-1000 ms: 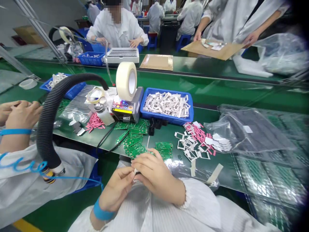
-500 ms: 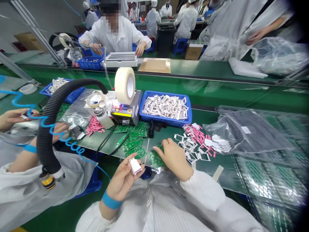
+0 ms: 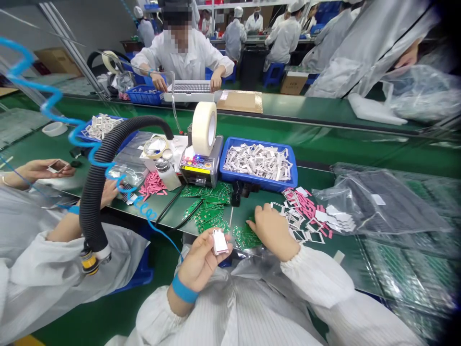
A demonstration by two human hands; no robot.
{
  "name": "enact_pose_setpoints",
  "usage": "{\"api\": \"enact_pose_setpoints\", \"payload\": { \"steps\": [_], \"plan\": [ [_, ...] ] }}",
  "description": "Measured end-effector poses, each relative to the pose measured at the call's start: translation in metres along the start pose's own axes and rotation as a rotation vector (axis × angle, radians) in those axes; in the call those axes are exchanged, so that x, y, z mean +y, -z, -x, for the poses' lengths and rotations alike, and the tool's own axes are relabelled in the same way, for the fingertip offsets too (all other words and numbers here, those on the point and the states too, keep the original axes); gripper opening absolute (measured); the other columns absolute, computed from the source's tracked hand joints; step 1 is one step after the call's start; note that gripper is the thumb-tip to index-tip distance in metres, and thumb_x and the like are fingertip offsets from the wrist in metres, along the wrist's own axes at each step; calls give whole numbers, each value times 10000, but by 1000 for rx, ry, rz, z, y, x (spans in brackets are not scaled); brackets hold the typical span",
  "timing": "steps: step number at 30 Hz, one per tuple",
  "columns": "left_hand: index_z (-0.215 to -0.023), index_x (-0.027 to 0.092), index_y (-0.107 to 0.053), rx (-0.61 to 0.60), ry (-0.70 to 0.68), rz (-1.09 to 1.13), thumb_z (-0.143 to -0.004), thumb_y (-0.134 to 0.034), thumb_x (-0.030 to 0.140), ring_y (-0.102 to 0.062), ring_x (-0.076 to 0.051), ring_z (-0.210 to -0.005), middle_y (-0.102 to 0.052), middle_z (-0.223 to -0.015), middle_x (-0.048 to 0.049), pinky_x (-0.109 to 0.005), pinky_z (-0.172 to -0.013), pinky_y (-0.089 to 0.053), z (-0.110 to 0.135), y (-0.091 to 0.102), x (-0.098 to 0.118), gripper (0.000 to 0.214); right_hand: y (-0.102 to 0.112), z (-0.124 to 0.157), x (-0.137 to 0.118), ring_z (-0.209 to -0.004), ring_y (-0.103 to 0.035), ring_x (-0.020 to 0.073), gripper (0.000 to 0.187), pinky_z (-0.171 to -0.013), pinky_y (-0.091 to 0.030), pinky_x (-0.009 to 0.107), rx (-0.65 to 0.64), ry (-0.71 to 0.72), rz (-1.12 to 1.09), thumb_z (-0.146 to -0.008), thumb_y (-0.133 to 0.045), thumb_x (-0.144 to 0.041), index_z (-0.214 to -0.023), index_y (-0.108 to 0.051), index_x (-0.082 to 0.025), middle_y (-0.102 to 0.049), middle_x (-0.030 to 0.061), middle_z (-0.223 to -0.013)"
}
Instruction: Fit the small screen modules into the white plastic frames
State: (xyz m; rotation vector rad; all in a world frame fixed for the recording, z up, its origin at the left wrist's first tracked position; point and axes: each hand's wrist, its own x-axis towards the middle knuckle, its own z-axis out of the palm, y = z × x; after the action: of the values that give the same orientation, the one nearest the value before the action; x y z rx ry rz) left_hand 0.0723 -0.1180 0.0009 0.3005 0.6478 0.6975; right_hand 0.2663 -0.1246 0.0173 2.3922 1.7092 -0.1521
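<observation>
My left hand (image 3: 199,259) is closed around a small white rectangular part (image 3: 219,241), held just off the table's front edge. My right hand (image 3: 273,230) reaches over the edge with its fingers curled down on a pile of small green circuit boards (image 3: 211,214); what the fingertips grip is hidden. Right of that hand lie loose white frames and pink strips (image 3: 306,214). A blue tray (image 3: 258,164) full of white frames stands behind the boards.
A tape dispenser with a large white roll (image 3: 204,127) stands left of the tray. A black corrugated hose (image 3: 99,175) arches at left, beside a co-worker's hands (image 3: 39,169). Clear plastic bags (image 3: 378,204) cover the right. More people in white work beyond the green conveyor (image 3: 324,129).
My hands were together at my lap; the right one has gone forward onto the green boards while the left keeps the white part. The view has shifted slightly.
</observation>
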Motion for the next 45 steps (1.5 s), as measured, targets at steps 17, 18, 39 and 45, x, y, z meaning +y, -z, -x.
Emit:
{"api": "enact_pose_setpoints", "payload": {
  "steps": [17, 18, 39, 45],
  "plan": [
    [-897, 135, -664, -4, 44, 48, -640, -774, 338, -687, -163, -723, -754, -816, -77, -318, -782, -518, -1, -14, -4, 346, -2, 9, 8, -646, -675, 251, 153, -482, -380, 262, 88, 67, 47, -744, -566, -75, -635, -670, -106, -693, 144, -653],
    [-900, 135, -666, -12, 47, 47, -635, -778, 337, -687, -164, -724, -754, -817, -76, -317, -779, -518, -1, -16, -4, 352, 4, 12, 13, -615, -672, 250, 178, -467, -369, 261, 110, 64, 49, -739, -555, -67, -606, -662, -114, -684, 135, -616],
    [-815, 170, -696, 0, -212, -63, -599, -799, 330, -599, -80, -654, -701, -724, 8, -185, -643, -462, 9, -43, 3, 287, 46, 71, -4, -968, -626, 186, 268, -939, -450, 410, 869, 842, -332, -903, -407, -134, -1013, -652, -133, -707, 70, -1042],
    [-865, 168, -699, -19, -201, -86, -587, -802, 355, -625, -100, -723, -721, -798, -19, -191, -693, -471, 10, -44, 5, 350, 48, 69, -4, -952, -605, 184, 280, -953, -386, 459, 871, 871, -326, -907, -384, -113, -1005, -645, -135, -713, 69, -1000]
  ]
}}
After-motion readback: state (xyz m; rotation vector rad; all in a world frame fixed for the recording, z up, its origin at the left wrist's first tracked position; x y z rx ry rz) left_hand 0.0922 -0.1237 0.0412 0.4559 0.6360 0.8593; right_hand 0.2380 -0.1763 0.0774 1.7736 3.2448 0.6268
